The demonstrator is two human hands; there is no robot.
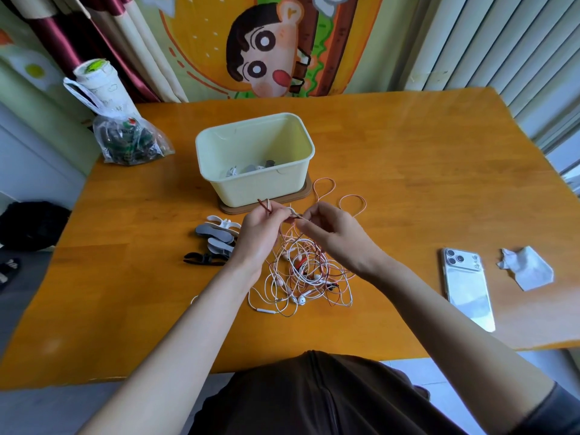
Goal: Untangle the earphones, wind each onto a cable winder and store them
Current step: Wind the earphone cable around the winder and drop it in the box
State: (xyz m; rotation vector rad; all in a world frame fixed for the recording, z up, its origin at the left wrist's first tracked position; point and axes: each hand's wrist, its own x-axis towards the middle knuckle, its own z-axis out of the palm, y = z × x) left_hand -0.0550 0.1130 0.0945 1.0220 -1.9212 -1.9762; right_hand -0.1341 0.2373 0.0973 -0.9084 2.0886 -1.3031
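The pale yellow box (260,189) holds some small white and grey items (251,169). Just before it, the left hand (260,229) and right hand (334,230) pinch cords from the tangled earphones (307,273). The cable winders (216,238) lie front-left of it.

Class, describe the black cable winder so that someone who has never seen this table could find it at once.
Start at the pale yellow box near the middle of the wooden table. In front of it, left of the left hand, lies a small pile of cable winders. The black cable winder is the one closest to the table's near edge; its neighbours are white or grey.
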